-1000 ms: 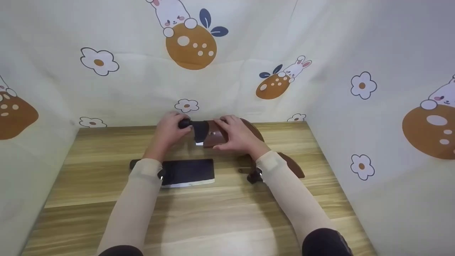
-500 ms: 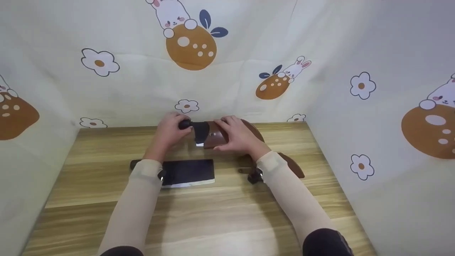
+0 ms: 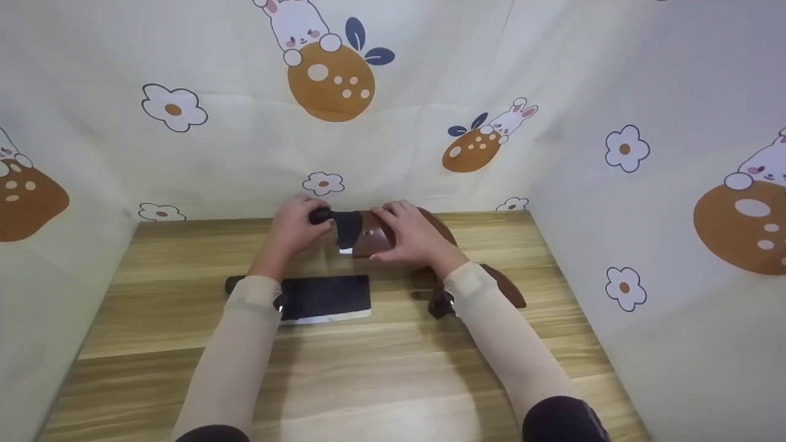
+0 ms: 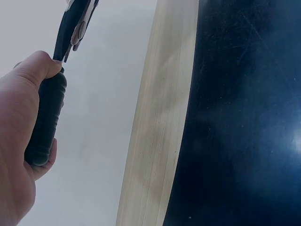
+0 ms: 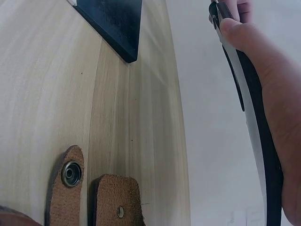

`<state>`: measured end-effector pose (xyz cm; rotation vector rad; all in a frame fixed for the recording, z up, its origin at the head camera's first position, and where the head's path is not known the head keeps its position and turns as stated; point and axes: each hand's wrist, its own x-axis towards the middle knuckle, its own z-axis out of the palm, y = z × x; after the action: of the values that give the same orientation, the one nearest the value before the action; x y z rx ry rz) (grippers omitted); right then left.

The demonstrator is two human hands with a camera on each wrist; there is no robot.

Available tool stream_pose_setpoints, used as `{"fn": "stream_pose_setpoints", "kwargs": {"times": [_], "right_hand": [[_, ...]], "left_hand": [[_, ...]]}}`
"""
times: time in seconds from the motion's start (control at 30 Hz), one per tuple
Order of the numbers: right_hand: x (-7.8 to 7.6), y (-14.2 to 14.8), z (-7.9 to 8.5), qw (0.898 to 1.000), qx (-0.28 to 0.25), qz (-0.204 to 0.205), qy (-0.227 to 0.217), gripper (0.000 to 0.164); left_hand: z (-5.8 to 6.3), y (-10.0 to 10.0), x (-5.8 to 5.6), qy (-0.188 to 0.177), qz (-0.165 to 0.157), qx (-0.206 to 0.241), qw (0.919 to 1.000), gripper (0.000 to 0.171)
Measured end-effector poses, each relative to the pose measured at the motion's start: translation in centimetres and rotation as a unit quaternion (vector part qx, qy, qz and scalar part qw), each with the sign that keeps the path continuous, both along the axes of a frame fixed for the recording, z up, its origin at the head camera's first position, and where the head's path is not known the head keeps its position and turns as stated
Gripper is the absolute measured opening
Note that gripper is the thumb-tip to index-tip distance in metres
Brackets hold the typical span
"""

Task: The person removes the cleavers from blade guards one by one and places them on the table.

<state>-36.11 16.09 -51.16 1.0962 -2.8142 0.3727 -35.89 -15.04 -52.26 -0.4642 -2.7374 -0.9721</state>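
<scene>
In the head view my left hand (image 3: 296, 224) grips the black handle (image 4: 46, 117) of a knife near the back edge of the table. Part of its dark blade (image 3: 348, 228), with a bright strip at the lower edge, shows between the handle and a brown leather sheath (image 3: 372, 234) that covers the rest. My right hand (image 3: 414, 236) holds the sheath, thumb on the near side and fingers over the top. The sheath's rounded end sticks out beyond that hand. From the right wrist the sheathed knife appears edge-on, raised over the table.
A black cleaver (image 3: 328, 296) with a bright edge lies on the wooden table (image 3: 368, 380) beneath my left forearm. Another brown leather sheath (image 3: 506, 287) lies under my right wrist; its snap strap (image 5: 70, 181) shows in the right wrist view. Patterned cloth walls (image 3: 393, 141) enclose the table.
</scene>
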Motion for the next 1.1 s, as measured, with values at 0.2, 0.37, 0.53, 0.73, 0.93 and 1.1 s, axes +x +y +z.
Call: {"fn": "stream_pose_setpoints", "kwargs": {"times": [0.2,0.37,0.53,0.73,0.93,1.1], "right_hand": [[0.2,0.3,-0.1,1.0,0.004,0.003,0.008,0.112],[0.5,0.7,-0.3,1.0,0.0,0.007,0.018,0.112],[0.5,0.9,-0.8,0.999,0.018,0.018,0.022,0.112],[0.5,0.9,-0.7,1.0,0.019,0.014,0.016,0.11],[0.7,1.0,0.0,1.0,0.011,0.02,0.017,0.109],[0.6,1.7,0.0,0.999,0.013,0.025,0.033,0.109]], "left_hand": [[0.1,0.3,0.0,0.002,-0.003,0.005,1.0,0.037],[0.6,0.5,0.1,0.013,-0.014,0.006,0.9998,0.037],[0.4,0.5,0.2,0.0,-0.019,0.0,0.9998,0.04],[0.4,0.4,0.2,-0.007,-0.018,0.002,0.9998,0.039],[0.8,0.4,0.3,-0.018,-0.017,0.005,0.9997,0.04],[0.7,-0.4,0.3,-0.013,-0.014,0.009,0.9998,0.04]]}}
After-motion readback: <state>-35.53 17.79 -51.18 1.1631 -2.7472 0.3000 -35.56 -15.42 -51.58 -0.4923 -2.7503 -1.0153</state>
